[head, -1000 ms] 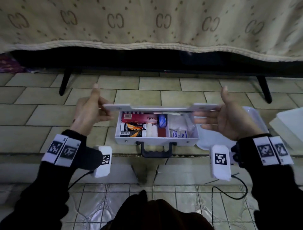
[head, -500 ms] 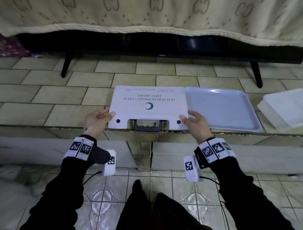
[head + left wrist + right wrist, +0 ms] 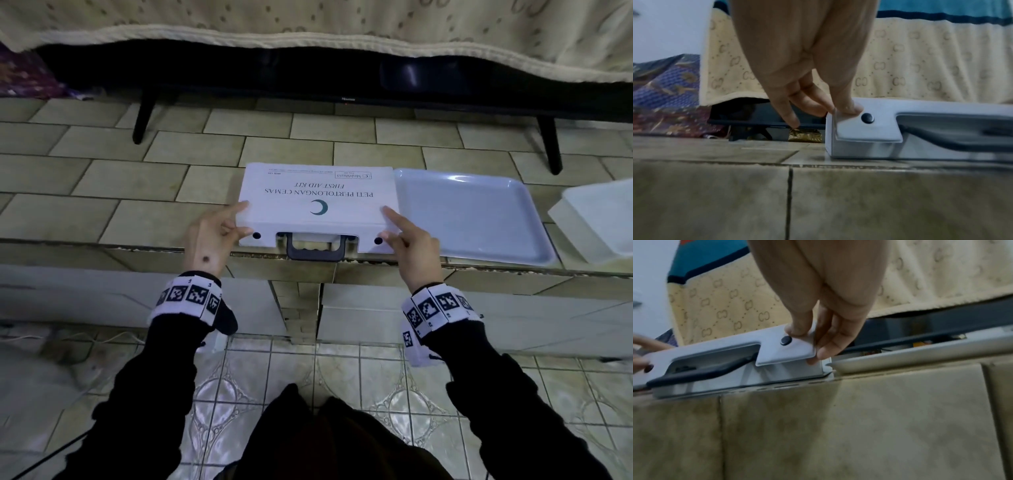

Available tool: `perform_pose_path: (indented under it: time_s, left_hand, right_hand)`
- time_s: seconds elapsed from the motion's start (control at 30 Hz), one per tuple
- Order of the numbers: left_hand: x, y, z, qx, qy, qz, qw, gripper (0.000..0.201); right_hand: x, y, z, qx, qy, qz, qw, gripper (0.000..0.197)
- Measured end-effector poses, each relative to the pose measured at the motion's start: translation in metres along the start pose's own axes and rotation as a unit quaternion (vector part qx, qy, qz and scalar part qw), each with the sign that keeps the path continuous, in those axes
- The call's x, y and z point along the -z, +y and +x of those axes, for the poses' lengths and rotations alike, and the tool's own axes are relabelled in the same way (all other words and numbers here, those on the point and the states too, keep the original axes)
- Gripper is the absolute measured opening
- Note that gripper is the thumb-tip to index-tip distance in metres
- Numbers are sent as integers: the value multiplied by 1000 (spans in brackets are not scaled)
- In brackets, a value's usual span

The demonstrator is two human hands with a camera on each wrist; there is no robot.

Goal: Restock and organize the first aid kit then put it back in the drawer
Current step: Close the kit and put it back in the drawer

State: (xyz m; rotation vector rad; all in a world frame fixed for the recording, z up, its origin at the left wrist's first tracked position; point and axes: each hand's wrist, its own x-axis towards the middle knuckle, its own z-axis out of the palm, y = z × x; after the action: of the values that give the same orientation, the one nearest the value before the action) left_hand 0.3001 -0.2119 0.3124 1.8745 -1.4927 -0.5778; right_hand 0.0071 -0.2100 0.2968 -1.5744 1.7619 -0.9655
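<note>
The closed white plastic first aid kit case (image 3: 318,205) lies crosswise, left hand (image 3: 209,236) and right hand (image 3: 409,241) pinching its near corners equally close.

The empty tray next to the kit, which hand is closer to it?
Right. The right hand grips the first aid kit corner beside the tray; the left hand holds the far corner.

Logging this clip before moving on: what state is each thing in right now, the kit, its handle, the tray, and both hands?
First aid kit: lid down, flat on the tiled ledge, print facing away from the person.
Carry handle: folded flat, hanging over the ledge edge.
Tray: empty, right of the kit, touching it.
Left hand: pinches the kit's near left corner.
Right hand: pinches the near right corner.
</note>
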Motion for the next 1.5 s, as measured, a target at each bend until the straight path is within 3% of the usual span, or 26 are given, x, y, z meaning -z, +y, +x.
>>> perform_pose_path:
  time_s: [0.17, 0.37, 0.53, 0.7, 1.17, 1.33, 1.5]
  left_hand:
    - [-1, -1, -1, -77, 20, 131, 988, 43]
    - [-4, 2, -1, -87, 8, 111, 990, 41]
    - [-7, -7, 1, -49, -50, 42, 997, 47]
    - [-15, -13, -1, -21, -45, 17, 999, 46]
    - [-31, -17, 1, 28, 24, -97, 995, 42]
    - [-35, -20, -1, 10, 50, -112, 992, 41]
    - [-37, -21, 0, 33, 55, -114, 991, 41]
  right_hand:
    - [-1, -4, -3, 19, 29, -176, 984, 43]
    - [-6, -4, -6, 107, 97, -274, 951, 50]
    - [-4, -3, 4, 100, 47, -169, 979, 44]
    - [-1, -9, 7, 41, -1, -59, 997, 47]
    - [-8, -2, 13, 2, 22, -51, 998, 42]
    - [-11, 2, 16, -19, 35, -45, 998, 42]
    - [-13, 6, 16, -10, 39, -33, 999, 41]
